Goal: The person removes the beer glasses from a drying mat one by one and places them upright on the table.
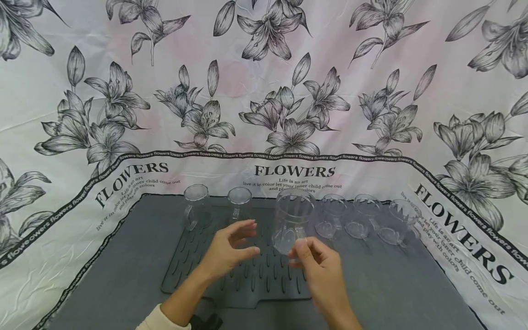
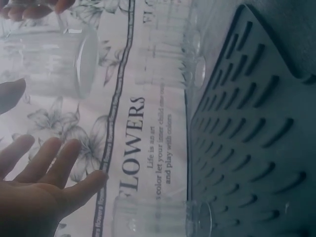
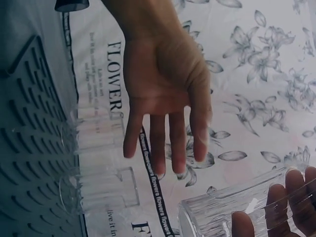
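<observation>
The left hand is held over the mat, its fingers loosely spread, apart from the mug. The right hand pinches that mug, raised just beyond its fingertips, nearer than the back row.

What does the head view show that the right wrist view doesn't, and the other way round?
Only the head view: three clear mugs standing right of the ribbed mat, and the left sleeve.
Only the right wrist view: the left palm face-on.
Both: the left hand, the right hand gripping the held mug, two mugs on the mat, and the flower-print cloth.
</observation>
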The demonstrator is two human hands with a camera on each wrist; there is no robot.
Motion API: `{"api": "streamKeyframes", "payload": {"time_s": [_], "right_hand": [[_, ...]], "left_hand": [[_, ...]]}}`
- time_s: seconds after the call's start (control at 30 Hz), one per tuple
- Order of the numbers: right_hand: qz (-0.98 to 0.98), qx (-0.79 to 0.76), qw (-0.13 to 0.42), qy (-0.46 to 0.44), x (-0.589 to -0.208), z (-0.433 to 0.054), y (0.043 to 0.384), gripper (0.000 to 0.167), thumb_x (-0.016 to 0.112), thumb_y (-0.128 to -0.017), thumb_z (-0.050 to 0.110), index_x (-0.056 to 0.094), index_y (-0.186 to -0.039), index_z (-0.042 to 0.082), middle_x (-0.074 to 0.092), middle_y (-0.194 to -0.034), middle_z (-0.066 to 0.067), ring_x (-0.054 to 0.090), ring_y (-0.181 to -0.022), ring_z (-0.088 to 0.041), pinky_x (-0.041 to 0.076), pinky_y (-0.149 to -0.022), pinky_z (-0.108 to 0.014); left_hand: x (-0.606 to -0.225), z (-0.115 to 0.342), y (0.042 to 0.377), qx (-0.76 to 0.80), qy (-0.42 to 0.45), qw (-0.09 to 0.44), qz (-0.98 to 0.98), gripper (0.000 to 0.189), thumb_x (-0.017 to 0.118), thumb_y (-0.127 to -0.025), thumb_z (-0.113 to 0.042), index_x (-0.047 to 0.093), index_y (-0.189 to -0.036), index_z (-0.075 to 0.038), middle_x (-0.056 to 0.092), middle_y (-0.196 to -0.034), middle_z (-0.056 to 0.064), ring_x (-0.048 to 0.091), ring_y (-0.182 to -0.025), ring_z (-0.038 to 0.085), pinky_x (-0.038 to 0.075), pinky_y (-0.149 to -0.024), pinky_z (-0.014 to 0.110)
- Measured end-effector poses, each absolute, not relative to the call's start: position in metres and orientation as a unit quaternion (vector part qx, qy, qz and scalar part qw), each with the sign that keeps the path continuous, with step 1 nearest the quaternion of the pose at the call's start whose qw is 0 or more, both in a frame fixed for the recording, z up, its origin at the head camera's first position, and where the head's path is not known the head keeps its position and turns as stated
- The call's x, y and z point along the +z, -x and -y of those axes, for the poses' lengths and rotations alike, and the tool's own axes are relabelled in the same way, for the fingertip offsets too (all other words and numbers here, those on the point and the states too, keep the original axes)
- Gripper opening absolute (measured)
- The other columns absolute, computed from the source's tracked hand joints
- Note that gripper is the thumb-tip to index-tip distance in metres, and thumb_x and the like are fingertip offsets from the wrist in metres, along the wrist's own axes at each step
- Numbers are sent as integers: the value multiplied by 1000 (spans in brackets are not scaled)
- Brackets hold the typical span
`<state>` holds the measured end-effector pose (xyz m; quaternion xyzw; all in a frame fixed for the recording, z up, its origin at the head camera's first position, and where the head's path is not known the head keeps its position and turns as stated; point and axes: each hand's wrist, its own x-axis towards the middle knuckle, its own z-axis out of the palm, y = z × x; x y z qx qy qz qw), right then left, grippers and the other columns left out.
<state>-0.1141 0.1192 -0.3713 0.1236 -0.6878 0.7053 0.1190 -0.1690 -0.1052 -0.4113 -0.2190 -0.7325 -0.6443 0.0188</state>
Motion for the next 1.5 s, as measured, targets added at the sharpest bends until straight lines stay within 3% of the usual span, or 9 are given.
{"api": "streamKeyframes", "payload": {"time_s": [0.27,0.43,1.0,1.27,1.5], "right_hand": [[719,670,148,-111,-376,-129,112,26,58,-99,20,64,-86,-2,63,-84,-12,64,-80,-29,56,-73,-37],[731,653,169,-105,-380,-136,112,27,58,-99,20,65,-87,-3,64,-83,-9,67,-79,-25,56,-74,-39],[726,648,223,-59,-391,-167,119,26,58,-99,13,65,-86,-8,64,-81,-18,68,-75,-22,57,-72,-33],[731,643,226,-22,-404,-181,121,27,56,-100,14,65,-85,-7,63,-82,-18,67,-76,-21,57,-73,-31],[726,649,227,-3,-416,-192,124,30,56,-100,15,63,-85,-10,62,-82,-19,65,-77,-22,57,-71,-29]], "left_hand": [[-418,122,164,-633,206,41,745,64,78,-82,-9,49,-139,-5,51,-136,10,51,-122,29,39,-102,48],[-423,133,161,-630,196,58,750,64,80,-81,-12,50,-138,-8,53,-135,10,52,-121,29,39,-101,53],[-453,180,148,-593,173,129,776,62,77,-83,-10,49,-139,-8,53,-134,12,53,-118,32,46,-95,45],[-465,200,138,-561,130,169,800,63,79,-82,-11,51,-138,-10,54,-133,9,53,-118,26,50,-91,39],[-479,217,133,-544,78,172,818,65,80,-82,-16,50,-139,-8,52,-136,10,50,-120,12,48,-93,36]]}}
